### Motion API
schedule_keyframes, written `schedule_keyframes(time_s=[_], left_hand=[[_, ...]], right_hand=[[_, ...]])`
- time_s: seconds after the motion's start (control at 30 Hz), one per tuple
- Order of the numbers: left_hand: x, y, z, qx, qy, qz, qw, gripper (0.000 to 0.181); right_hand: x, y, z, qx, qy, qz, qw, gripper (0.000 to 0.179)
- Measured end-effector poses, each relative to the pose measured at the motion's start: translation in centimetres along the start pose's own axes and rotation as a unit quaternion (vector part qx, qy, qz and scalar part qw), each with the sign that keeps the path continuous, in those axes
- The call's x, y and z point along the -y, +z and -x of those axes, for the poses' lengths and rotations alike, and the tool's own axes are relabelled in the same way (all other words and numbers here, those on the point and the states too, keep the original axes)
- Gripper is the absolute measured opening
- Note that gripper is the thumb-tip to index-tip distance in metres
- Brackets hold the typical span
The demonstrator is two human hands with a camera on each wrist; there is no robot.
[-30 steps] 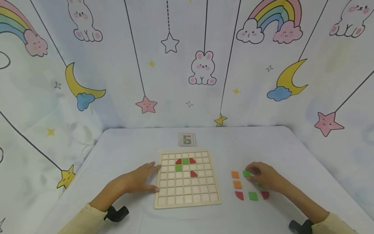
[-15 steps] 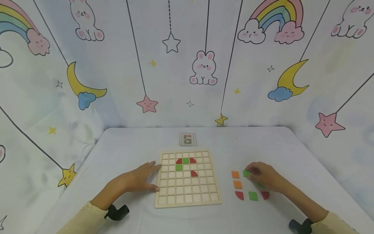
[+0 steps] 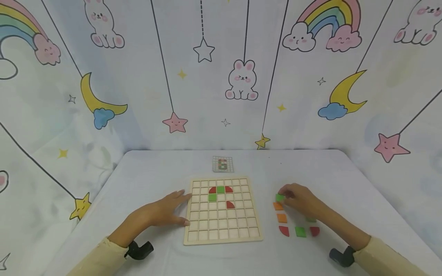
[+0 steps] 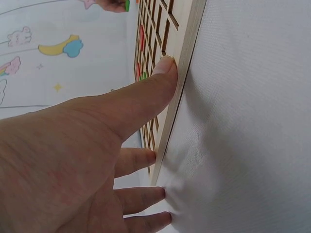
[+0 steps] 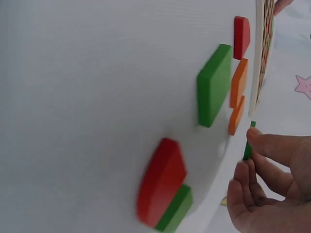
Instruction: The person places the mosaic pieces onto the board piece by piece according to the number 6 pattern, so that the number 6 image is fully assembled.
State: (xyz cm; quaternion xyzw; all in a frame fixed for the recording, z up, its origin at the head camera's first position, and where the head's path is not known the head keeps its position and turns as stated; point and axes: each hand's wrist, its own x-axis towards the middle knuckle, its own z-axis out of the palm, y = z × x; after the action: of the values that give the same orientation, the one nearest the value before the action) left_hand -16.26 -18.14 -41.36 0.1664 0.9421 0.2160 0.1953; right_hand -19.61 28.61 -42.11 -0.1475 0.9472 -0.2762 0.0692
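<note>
My right hand (image 3: 299,199) pinches a green square tile (image 5: 249,141) between thumb and fingers, just behind the two orange square tiles (image 3: 281,218) in the head view. The wooden grid board (image 3: 186,237) lies flat in the middle of the table. Spread along its left edge is my left hand (image 3: 165,211), thumb tip on the rim in the left wrist view and fingertips at the side. Set in the board's upper cells are red quarter-round tiles (image 3: 230,205) and green square tiles (image 3: 212,197).
Loose on the table at right lie a red quarter-round tile (image 3: 284,231), a green square tile (image 3: 300,232), another red tile (image 3: 314,231) and a green tile (image 3: 311,219) partly hidden by the right hand. A pattern card (image 3: 223,164) with a coloured 6 lies behind the board.
My right hand has lifted the green square tile from its spot and moved it left and slightly away, beyond the orange tiles. The left hand stays at the board's edge.
</note>
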Motion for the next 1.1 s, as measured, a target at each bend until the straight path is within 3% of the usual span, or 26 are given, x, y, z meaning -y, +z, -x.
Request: schedule_keyframes(time_s=[0.4, 0.9, 1.1], left_hand=[[0.2, 0.1, 0.0, 0.002, -0.004, -0.004, 1.0, 0.094], [0.4, 0.3, -0.5, 0.0, -0.008, -0.009, 0.9999, 0.093], [0.3, 0.2, -0.4, 0.001, -0.007, -0.011, 0.9999, 0.093]], right_hand=[[3.9, 1.4, -2.9, 0.022, 0.001, -0.018, 0.9996, 0.023], [9.0, 5.1, -5.3, 0.027, -0.045, -0.027, 0.9982, 0.017], [10.5, 6.1, -5.7, 0.039, -0.085, -0.032, 0.9951, 0.021]])
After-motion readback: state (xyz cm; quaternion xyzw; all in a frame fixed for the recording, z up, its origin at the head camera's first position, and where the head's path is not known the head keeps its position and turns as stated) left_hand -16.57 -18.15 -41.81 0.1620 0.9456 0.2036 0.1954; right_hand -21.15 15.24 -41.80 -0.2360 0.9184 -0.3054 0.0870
